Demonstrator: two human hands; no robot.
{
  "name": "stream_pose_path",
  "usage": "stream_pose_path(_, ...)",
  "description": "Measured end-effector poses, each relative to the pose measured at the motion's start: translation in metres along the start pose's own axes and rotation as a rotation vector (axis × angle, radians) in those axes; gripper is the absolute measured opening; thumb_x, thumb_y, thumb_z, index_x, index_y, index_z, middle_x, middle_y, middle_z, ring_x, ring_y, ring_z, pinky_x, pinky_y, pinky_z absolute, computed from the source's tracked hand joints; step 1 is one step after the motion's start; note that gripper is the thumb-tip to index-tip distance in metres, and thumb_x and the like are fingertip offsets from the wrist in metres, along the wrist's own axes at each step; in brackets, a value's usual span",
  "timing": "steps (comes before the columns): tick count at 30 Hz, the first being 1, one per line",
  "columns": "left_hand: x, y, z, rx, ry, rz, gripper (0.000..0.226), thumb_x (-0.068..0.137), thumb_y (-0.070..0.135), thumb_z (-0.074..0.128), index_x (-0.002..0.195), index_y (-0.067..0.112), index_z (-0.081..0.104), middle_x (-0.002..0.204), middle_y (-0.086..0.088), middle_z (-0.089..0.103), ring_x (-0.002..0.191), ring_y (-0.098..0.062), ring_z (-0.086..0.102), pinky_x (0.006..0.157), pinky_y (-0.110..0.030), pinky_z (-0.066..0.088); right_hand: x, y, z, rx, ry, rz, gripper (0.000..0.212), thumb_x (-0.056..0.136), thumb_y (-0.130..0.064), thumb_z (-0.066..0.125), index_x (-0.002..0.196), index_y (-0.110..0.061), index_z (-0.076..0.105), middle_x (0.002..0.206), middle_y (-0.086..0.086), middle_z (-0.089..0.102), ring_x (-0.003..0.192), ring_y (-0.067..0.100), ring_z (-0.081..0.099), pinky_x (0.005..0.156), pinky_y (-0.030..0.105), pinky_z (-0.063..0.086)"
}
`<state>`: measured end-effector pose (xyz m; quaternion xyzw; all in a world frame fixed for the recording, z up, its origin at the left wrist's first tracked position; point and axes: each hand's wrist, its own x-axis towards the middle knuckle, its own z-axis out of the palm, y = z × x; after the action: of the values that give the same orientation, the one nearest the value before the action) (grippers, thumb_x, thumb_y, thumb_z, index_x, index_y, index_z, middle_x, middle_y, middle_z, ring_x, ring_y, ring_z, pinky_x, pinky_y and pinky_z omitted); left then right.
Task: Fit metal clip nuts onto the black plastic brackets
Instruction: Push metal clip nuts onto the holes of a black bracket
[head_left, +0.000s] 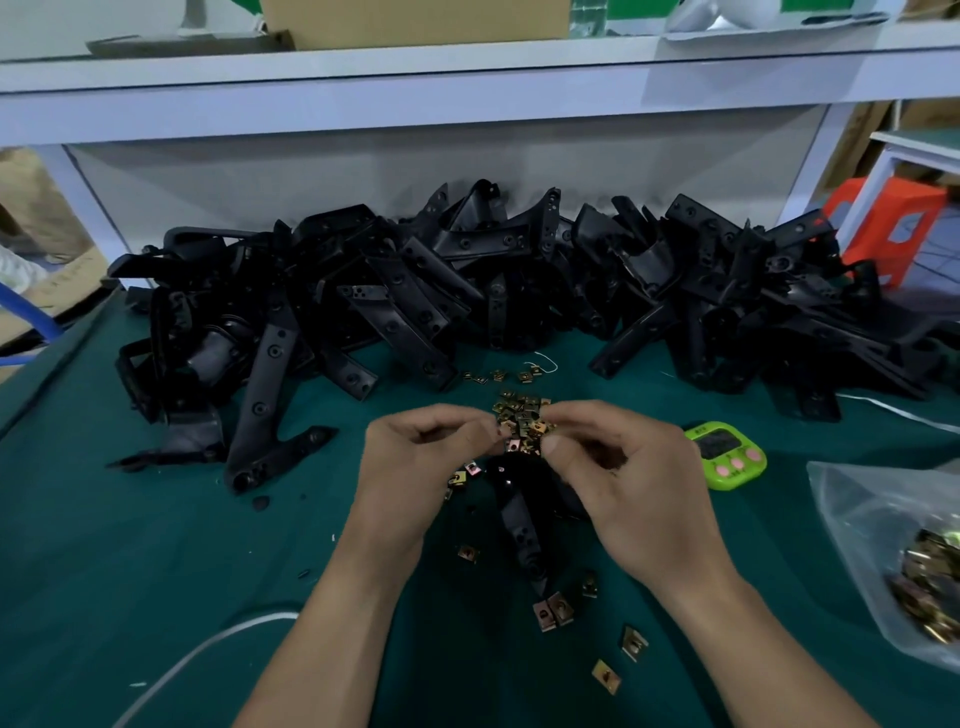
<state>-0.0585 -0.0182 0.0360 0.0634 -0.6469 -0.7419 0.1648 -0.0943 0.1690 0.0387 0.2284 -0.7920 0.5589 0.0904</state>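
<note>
A black plastic bracket (521, 525) stands tilted between my hands over the green mat, its upper end hidden by my fingers. My left hand (415, 467) and my right hand (618, 478) meet at that top end, fingers curled. Their fingertips pinch a brass-coloured clip nut (514, 445) against the bracket. Just behind my fingers lies a small heap of clip nuts (522, 410). More loose clip nuts (551, 612) are scattered on the mat near me. A big pile of black brackets (467, 291) fills the back of the table.
A green timer (727, 454) sits right of my hands. A clear plastic bag of clip nuts (883, 551) lies at the right edge. One long bracket (270, 410) lies apart to the left. A white cable (197, 654) crosses the near left. A shelf (467, 78) overhangs the back.
</note>
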Motion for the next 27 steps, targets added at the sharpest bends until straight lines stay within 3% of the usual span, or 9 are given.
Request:
stream_pose_path(5,-0.005,0.004,0.007,0.009,-0.163,0.057,0.013,0.071,0.019,0.084,0.084,0.015,0.084,0.081,-0.015,0.078,0.075,-0.021,0.076,0.071,-0.024,0.058,0.002,-0.004,-0.002,0.186,-0.098,0.045,0.013,0.089,-0.016,0.076,0.082,-0.027,0.078,0.069,-0.001,0.073,0.052,0.013,0.064,0.053,0.019,0.047)
stream_pose_path(10,-0.008,0.005,0.011,-0.035,-0.102,0.043,0.012,0.086,0.026,0.076,0.091,0.017,0.083,0.084,-0.013,0.079,0.084,-0.018,0.076,0.076,-0.018,0.054,0.005,-0.007,-0.002,0.447,-0.068,0.167,0.008,0.087,-0.013,0.074,0.08,-0.015,0.078,0.065,0.008,0.07,0.05,0.016,0.055,0.049,0.022,0.043)
stream_pose_path(12,-0.008,0.007,0.01,0.011,-0.089,0.039,0.009,0.086,0.018,0.076,0.091,0.018,0.083,0.084,-0.012,0.079,0.083,-0.017,0.075,0.074,-0.016,0.053,0.005,-0.006,-0.001,0.506,-0.041,0.216,0.012,0.091,-0.008,0.072,0.08,-0.013,0.078,0.066,0.009,0.069,0.05,0.015,0.054,0.048,0.022,0.043)
stream_pose_path(16,-0.012,0.011,0.015,0.065,-0.156,0.089,0.022,0.08,-0.002,0.079,0.093,0.015,0.083,0.089,-0.01,0.08,0.086,-0.021,0.076,0.075,-0.024,0.058,0.003,-0.007,0.002,0.575,-0.037,0.291,0.012,0.091,-0.012,0.072,0.081,-0.012,0.078,0.064,0.009,0.066,0.048,0.014,0.048,0.047,0.02,0.04)
stream_pose_path(19,-0.013,0.012,0.02,0.013,-0.151,0.103,0.018,0.081,0.001,0.079,0.092,0.015,0.083,0.091,-0.011,0.08,0.087,-0.024,0.076,0.078,-0.028,0.06,0.0,-0.01,0.007,0.632,-0.054,0.286,0.012,0.084,-0.019,0.073,0.076,-0.012,0.076,0.059,0.01,0.061,0.044,0.013,0.042,0.045,0.02,0.037)
stream_pose_path(24,-0.013,0.012,0.018,0.014,-0.145,0.106,0.017,0.081,0.004,0.08,0.09,0.018,0.084,0.09,-0.008,0.08,0.086,-0.02,0.076,0.076,-0.025,0.058,-0.002,-0.013,0.008,0.517,-0.082,0.184,0.012,0.086,-0.02,0.069,0.076,-0.016,0.075,0.057,0.009,0.062,0.043,0.013,0.045,0.043,0.022,0.038)
stream_pose_path(27,-0.013,0.012,0.015,0.214,-0.093,0.173,0.021,0.08,0.009,0.083,0.09,0.028,0.084,0.088,0.003,0.08,0.086,-0.015,0.077,0.075,-0.027,0.059,-0.001,-0.012,0.004,0.414,-0.11,0.118,0.01,0.087,-0.024,0.071,0.08,-0.019,0.077,0.059,0.008,0.066,0.045,0.014,0.05,0.045,0.025,0.041)
